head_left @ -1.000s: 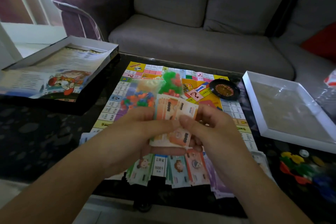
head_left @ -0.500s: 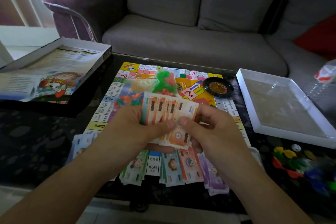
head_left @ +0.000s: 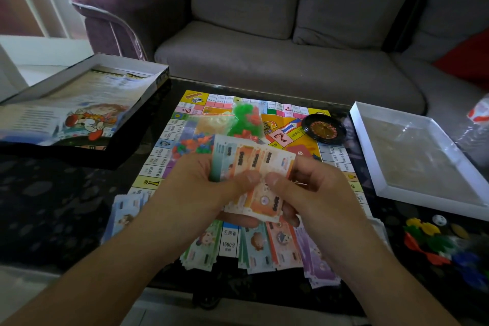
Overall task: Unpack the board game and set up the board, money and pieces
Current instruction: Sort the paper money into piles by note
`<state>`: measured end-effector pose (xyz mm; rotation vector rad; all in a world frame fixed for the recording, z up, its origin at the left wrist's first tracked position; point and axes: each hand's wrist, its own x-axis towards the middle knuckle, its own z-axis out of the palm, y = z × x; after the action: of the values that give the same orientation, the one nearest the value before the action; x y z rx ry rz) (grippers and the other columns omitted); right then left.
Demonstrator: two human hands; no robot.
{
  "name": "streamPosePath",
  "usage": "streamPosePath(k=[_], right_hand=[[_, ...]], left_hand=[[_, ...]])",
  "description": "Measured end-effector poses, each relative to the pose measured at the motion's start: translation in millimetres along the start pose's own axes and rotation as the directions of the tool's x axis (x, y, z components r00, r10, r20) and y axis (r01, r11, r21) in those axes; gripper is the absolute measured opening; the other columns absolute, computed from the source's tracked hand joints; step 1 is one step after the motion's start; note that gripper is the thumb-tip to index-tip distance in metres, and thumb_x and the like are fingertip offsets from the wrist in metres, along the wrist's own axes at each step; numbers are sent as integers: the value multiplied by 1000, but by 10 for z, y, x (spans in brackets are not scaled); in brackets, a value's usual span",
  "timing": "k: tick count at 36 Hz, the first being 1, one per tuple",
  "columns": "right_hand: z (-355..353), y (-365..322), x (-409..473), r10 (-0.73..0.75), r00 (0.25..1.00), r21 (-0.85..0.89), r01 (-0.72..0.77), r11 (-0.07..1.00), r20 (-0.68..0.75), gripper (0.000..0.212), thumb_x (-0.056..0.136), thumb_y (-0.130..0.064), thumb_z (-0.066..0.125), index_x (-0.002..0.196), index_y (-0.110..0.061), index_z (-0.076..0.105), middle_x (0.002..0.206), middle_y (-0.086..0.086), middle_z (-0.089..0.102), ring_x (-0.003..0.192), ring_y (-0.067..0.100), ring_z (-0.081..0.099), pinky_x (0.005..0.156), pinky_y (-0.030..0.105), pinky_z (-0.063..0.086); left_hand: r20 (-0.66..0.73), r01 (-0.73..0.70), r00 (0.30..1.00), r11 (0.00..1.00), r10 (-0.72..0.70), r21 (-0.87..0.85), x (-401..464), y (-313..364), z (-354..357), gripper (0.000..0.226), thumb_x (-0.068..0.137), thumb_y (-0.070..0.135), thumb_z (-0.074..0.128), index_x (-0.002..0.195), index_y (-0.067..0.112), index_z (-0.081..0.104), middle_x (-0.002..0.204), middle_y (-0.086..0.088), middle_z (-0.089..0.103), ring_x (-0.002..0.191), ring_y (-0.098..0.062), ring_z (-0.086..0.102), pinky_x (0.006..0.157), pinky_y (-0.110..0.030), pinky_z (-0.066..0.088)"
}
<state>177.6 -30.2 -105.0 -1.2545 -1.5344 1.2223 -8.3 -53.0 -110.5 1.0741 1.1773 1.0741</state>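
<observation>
The play money (head_left: 251,167) was fanned out between our two hands above the near half of the board (head_left: 169,151), which lay flat across the middle of the dark table (head_left: 53,206). Our left hand (head_left: 201,188) gripped the fan from the left with the thumb pressed on its face, and our right hand (head_left: 315,190) pinched the lower orange notes between thumb and curled fingers. Under our hands, more sorted notes (head_left: 254,246) lay in overlapping stacks along the table's near edge, partly over the board's near border. Farther up the board we saw a bag of green and red pieces (head_left: 244,122) and, just left of it, a bag of mixed coloured pieces (head_left: 195,143). A small roulette wheel (head_left: 324,128) sat at the board's far right corner. The box lid (head_left: 79,108) with printed sheets inside lay at the table's far left corner, the white box tray (head_left: 415,156) along its right edge, and loose coloured tokens (head_left: 434,241) with a small white die (head_left: 439,219) near the right near corner.
</observation>
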Motion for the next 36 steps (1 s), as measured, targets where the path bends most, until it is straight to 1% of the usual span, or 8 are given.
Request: streamPosePath(k=[5,8,15,18,24,28,31,36], right_hand=[[-29,-2,2,34,999,51,-33,998,-10,20,99,-13,69,97,-29,80,78,1,75,50,6,57,49,20,46],[-36,-15,-1,33,999,51,-33,998,-6,18,99,-12,69,98,-26,79,75,-1,74,49,5,57,49,20,46],[-31,-6,-14,10,1000,4,-10,1000,3,18,99,-14,70,96,-29,79,72,-5,74,50,4,60,50,20,48],[-32,-5,-15,10,1000,3,-10,1000,8,17,100,-13,69,100,-28,78,72,-7,74,51,4,62,49,18,48],[-35,-1,0,49,999,-11,-49,999,0,18,102,-14,66,103,-28,77,83,-5,78,51,3,63,50,18,48],[-51,12,5,51,999,-2,-51,999,2,19,102,-13,66,103,-28,77,85,-4,78,52,1,63,50,16,48],[-56,40,18,24,1000,-26,-24,999,12,18,102,-15,66,104,-29,76,85,-2,78,50,3,60,51,19,48],[-21,74,32,-12,998,-25,14,1000,56,18,101,-15,66,105,-29,77,84,16,74,51,15,54,52,31,49]], left_hand=[[7,50,999,994,-50,-95,0,42,7,25,99,21,61,108,3,76,103,-13,80,94,-34,78,74,-52,66],[9,25,1000,999,-25,-46,-10,51,1,25,100,20,60,109,3,76,103,-12,80,93,-32,78,74,-52,66],[-31,-25,999,997,27,66,-1,10,14,13,95,19,69,99,13,80,95,-9,81,86,-29,79,70,-50,66],[-27,-22,999,998,24,63,1,9,18,13,95,19,70,100,15,81,96,-10,81,87,-29,79,68,-47,66],[0,1,1000,1000,-1,-5,4,41,8,20,98,19,63,104,9,79,100,-11,81,90,-31,79,70,-50,66],[-8,-5,1000,1000,5,12,7,41,-16,18,97,18,65,92,12,82,97,-10,81,88,-32,79,72,-52,66],[-24,-11,1000,999,12,30,14,34,-32,18,96,17,67,87,13,82,91,-9,81,85,-30,79,72,-51,66],[6,-14,1000,996,14,86,18,31,-23,14,97,14,66,100,11,79,95,-10,81,86,-29,79,68,-46,66]])
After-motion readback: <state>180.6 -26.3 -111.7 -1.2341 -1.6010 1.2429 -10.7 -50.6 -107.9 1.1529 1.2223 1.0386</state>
